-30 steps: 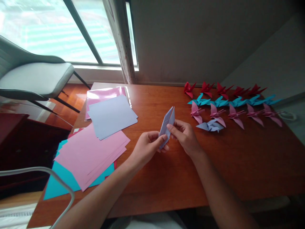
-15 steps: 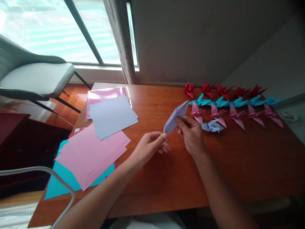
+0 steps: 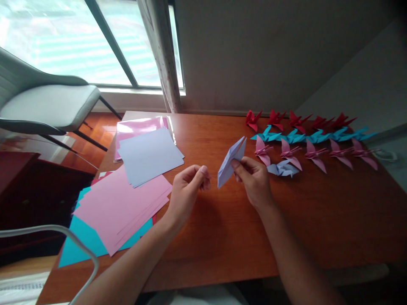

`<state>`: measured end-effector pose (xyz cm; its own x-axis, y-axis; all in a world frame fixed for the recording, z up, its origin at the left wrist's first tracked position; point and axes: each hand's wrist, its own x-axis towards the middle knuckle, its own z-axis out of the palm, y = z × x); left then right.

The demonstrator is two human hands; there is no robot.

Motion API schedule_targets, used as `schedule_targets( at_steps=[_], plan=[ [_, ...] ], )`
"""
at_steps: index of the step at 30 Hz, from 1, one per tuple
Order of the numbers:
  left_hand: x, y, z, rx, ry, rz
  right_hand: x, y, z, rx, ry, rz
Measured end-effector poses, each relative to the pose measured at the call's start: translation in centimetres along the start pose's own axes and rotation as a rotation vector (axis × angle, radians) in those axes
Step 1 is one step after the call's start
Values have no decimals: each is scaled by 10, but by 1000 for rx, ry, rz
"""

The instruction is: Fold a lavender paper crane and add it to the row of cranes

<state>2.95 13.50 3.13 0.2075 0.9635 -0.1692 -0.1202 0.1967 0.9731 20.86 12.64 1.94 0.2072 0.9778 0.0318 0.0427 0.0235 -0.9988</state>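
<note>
My right hand point(image 3: 252, 178) pinches a long, narrow folded piece of lavender paper point(image 3: 231, 162) above the wooden table point(image 3: 318, 220), its tip pointing up and to the right. Just left of the paper, my left hand point(image 3: 187, 188) hovers with its fingers curled and nothing in them. A finished lavender paper crane point(image 3: 282, 169) lies on the table just to the right of my right hand.
Rows of red point(image 3: 295, 119), teal point(image 3: 305, 136) and pink point(image 3: 318, 151) paper cranes line the table's far right. Stacks of lavender point(image 3: 148, 154), pink point(image 3: 122, 205) and teal point(image 3: 78, 250) sheets lie at the left. A grey chair point(image 3: 47, 103) stands by the window.
My left hand has let go of the folded lavender paper and drawn back to the left. My right hand alone now holds it, swung from upright to a slant.
</note>
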Motion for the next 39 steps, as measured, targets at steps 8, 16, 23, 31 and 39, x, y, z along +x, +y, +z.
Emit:
schedule_targets(
  at_steps=[8, 16, 23, 31, 39],
  plan=[
    [2, 0, 3, 110, -51, -9, -3, -5, 8, 1, -202, 121],
    [3, -3, 4, -11, -72, -87, -3, -4, 8, 4, -287, 120],
    [4, -1, 3, -43, -52, -96, -3, -5, 7, 9, -295, 128],
    [7, 4, -3, -57, -218, -205, -4, 0, 6, -39, -344, 113],
    [11, 4, -8, -27, -182, -198, -4, 4, 3, -140, -336, 27]
  ],
)
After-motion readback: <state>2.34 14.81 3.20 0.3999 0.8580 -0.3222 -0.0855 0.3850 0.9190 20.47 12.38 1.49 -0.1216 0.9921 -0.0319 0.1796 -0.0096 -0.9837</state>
